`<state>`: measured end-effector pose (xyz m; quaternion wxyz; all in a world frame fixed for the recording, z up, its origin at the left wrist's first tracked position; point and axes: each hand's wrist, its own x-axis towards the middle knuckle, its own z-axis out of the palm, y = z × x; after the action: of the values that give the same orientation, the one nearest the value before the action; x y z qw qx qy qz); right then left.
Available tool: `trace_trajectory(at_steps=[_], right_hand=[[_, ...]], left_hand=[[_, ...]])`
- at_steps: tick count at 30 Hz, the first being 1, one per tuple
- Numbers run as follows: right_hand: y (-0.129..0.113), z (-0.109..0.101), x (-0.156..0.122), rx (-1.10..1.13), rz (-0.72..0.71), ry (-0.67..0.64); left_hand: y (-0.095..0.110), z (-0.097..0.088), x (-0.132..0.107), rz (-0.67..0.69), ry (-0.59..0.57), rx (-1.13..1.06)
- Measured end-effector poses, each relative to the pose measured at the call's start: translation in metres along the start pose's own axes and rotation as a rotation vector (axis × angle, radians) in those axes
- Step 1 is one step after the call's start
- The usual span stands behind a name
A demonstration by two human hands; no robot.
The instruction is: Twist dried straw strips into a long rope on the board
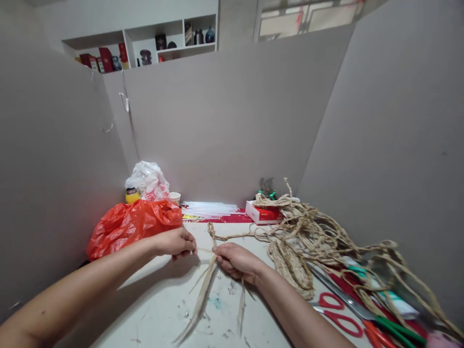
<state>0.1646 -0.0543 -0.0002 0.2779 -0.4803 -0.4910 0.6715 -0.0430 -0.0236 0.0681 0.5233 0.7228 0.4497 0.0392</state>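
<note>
Near the middle of the table, my right hand (235, 261) is closed in a pinch on a braided straw rope (232, 237), just where the braid ends in loose strands. Long pale straw strands (203, 299) hang from that spot toward me, and another short bunch (241, 307) comes out below the right hand. My left hand (179, 243) is closed on a thin strand that runs taut across to the right hand's fingertips. A small knotted loop of the braid stands just beyond the right hand. From there the rope leads right to a large heap of braided rope (308, 217).
Red-handled scissors (342, 316), large shears (348, 299) and a glue tube (395, 299) lie at right by a coiled braid (290, 266). An orange plastic bag (134, 224), paper cup (174, 197), clear sticks (208, 209) and a red-white box (263, 212) line the back. Grey partitions surround the table.
</note>
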Motion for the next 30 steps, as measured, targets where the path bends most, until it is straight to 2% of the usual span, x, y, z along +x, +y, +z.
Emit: trace_trajectory(at_steps=[2,5,8,10,13,15,17,21,25,30], right_hand=[[0.000,-0.001,0.000,0.024,0.017,-0.017],[0.000,-0.003,-0.001,0.070,0.046,-0.038],[0.002,-0.004,-0.001,0.092,0.055,-0.061],[0.004,-0.005,0.000,0.097,0.056,-0.075],[0.006,-0.007,0.003,0.100,0.062,-0.094],[0.007,-0.008,0.004,0.100,0.063,-0.102],[0.007,-0.009,0.005,0.098,0.064,-0.105],[0.007,-0.011,0.005,0.113,0.037,-0.121],[0.005,-0.010,0.003,0.124,0.008,-0.112],[0.002,-0.011,0.001,0.136,0.004,-0.143]], left_hand=[[-0.002,-0.016,-0.016,-0.067,0.099,0.158],[-0.018,-0.032,-0.035,-0.115,0.332,0.402],[-0.041,-0.037,-0.046,-0.085,0.531,0.572],[-0.055,-0.035,-0.051,-0.088,0.574,0.599],[-0.063,-0.032,-0.056,-0.086,0.564,0.621],[-0.059,-0.033,-0.059,-0.066,0.544,0.591],[-0.047,-0.035,-0.062,-0.024,0.472,0.401],[-0.019,-0.032,-0.061,0.061,0.262,-0.184],[-0.010,-0.014,-0.043,0.056,0.132,-0.451],[-0.014,0.013,-0.005,0.113,0.081,-0.605]])
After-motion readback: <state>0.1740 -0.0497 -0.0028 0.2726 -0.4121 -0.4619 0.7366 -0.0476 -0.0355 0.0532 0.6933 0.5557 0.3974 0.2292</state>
